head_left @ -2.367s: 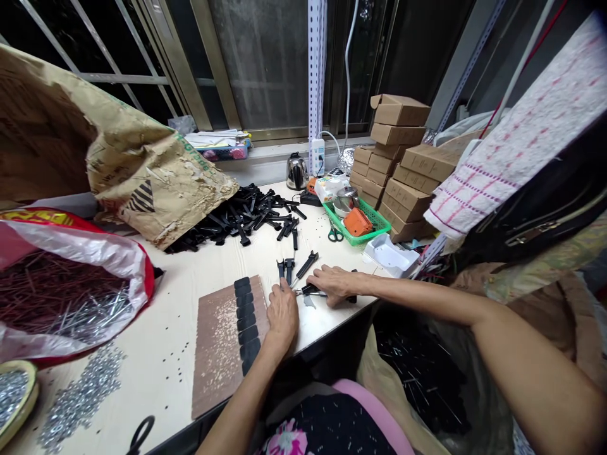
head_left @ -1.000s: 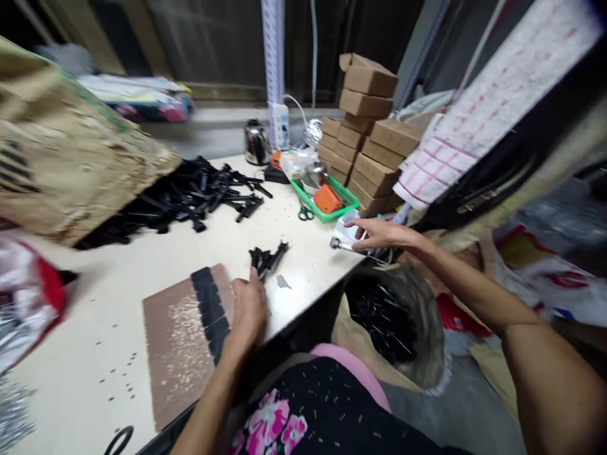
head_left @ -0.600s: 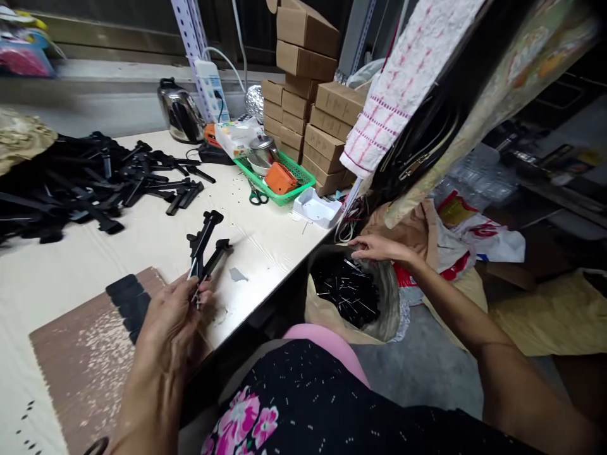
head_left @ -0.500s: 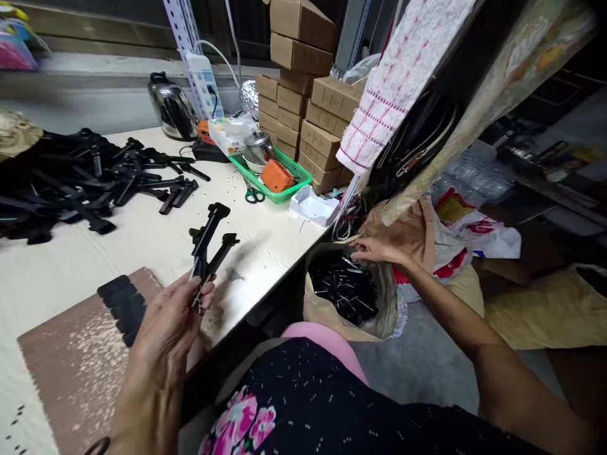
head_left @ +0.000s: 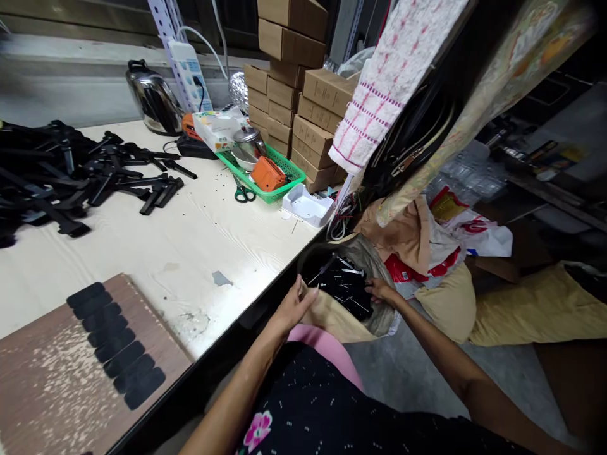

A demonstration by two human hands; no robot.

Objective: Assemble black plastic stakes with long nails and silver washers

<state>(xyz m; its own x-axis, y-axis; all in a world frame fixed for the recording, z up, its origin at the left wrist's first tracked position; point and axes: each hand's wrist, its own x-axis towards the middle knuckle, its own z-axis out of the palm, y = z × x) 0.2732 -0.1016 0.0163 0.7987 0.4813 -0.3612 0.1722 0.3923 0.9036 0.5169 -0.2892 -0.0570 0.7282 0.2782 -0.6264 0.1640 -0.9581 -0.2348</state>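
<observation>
An upright tan sack (head_left: 339, 316) stands below the table edge, its mouth open and filled with thin black parts (head_left: 348, 294), some with shiny metal rods. At its left rim is my left hand (head_left: 289, 306), thumb and forefinger apart, nothing visible between them. Several black parts lie in the sack just beyond those fingertips. My right hand (head_left: 380, 291) reaches over the right rim, its fingers bent together against the inner wall beside the parts. What they grip, if anything, is hidden.
On the table (head_left: 237, 253) lie a heap of black clamp-like parts (head_left: 61, 174), a brown board (head_left: 156, 328) with overlapping black pads (head_left: 114, 344), scissors (head_left: 244, 193) and a green basket (head_left: 289, 189). Cardboard boxes (head_left: 313, 139) are stacked behind. A towel (head_left: 379, 101) hangs above the sack.
My left hand has moved right from above the table to the sack, and the black parts it held have left it. My right hand has shifted down along the sack's mouth.
</observation>
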